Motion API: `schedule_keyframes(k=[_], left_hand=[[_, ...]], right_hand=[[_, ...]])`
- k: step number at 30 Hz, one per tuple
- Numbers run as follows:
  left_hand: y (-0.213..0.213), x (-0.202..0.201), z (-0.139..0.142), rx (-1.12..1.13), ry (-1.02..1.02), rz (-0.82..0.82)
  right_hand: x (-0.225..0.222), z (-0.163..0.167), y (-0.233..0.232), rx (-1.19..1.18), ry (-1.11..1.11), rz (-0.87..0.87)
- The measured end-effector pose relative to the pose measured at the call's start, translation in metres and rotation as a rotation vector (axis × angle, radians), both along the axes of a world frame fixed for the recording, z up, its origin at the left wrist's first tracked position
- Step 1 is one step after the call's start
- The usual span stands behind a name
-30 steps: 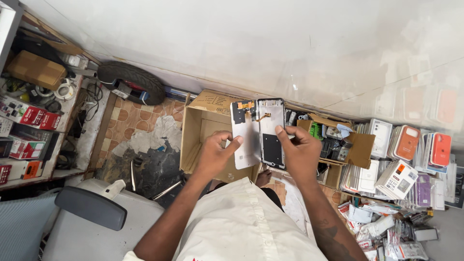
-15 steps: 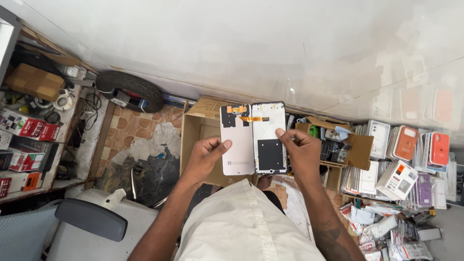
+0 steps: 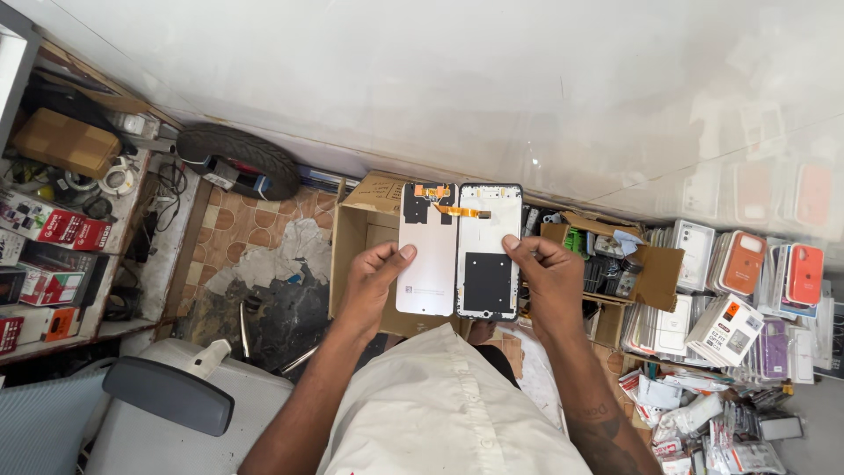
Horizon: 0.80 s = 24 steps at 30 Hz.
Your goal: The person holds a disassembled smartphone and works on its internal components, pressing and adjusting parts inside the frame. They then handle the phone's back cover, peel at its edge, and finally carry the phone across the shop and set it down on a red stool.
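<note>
Above the open cardboard box [image 3: 360, 230] on the floor, my left hand [image 3: 374, 286] pinches the white panel [image 3: 426, 251] and my right hand [image 3: 549, 281] pinches the black-framed screen part [image 3: 489, 255], both upright, side by side, edges touching.

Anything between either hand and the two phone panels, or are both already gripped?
Nothing visible in the way. The left hand grips the white panel by its left edge, and the right hand grips the black-framed panel by its right edge. An orange flex cable links the two panels near the top.
</note>
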<state>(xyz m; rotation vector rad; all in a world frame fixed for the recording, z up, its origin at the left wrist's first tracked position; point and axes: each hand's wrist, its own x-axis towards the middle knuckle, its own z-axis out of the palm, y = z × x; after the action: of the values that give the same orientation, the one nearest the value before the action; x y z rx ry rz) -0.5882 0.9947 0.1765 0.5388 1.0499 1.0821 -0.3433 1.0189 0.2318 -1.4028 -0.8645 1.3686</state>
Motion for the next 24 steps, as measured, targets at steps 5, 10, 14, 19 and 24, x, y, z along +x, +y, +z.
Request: schedule_keyframes(k=[5,10,14,19,24], left_hand=[[0.012,-0.020,0.002,0.022,0.165,0.049],[0.020,-0.085,0.023,0.055,0.409,0.224],[0.013,-0.100,0.026,0.127,0.317,0.149],[0.012,-0.065,0.011,0.053,0.342,0.009],[0.019,-0.001,-0.031,-0.127,0.411,-0.288]], right_hand=[[0.009,0.010,0.001,-0.004,-0.278,0.086],[0.048,0.029,0.002,-0.018,-0.206,0.051],[0.065,0.028,-0.003,-0.009,-0.188,0.032],[0.088,0.013,-0.020,-0.012,-0.167,-0.074],[0.140,-0.011,-0.063,-0.023,-0.093,-0.362]])
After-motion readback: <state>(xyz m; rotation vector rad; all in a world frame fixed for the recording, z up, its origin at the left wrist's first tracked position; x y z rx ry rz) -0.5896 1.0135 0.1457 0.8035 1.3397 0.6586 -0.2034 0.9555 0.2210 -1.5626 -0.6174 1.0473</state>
